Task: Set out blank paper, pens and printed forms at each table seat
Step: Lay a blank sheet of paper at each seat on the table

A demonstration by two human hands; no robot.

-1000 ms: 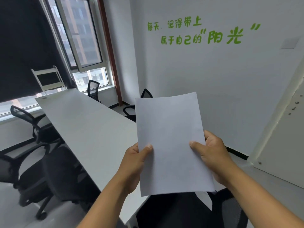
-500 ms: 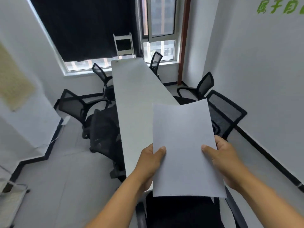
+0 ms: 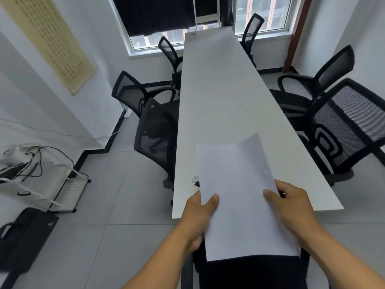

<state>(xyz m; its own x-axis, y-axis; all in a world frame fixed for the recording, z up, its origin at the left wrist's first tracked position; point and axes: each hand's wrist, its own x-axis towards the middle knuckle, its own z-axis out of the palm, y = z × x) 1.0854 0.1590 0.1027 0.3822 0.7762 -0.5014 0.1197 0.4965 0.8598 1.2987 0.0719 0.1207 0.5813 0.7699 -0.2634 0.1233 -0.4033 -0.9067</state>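
Note:
I hold a stack of blank white paper in front of me, over the near end of a long white table. My left hand grips its left edge with the thumb on top. My right hand grips its right edge the same way. The table's surface shows no paper or pens. A round cable hole sits near the table's near left corner, partly behind the paper.
Black mesh chairs line both long sides: left chairs and right chairs. A black chair back is right below my hands. A white cart with cables and a black bag stand on the floor at left.
My view has swung left and down, from the wall with green lettering to the table seen lengthwise. Both hands have kept hold of the paper.

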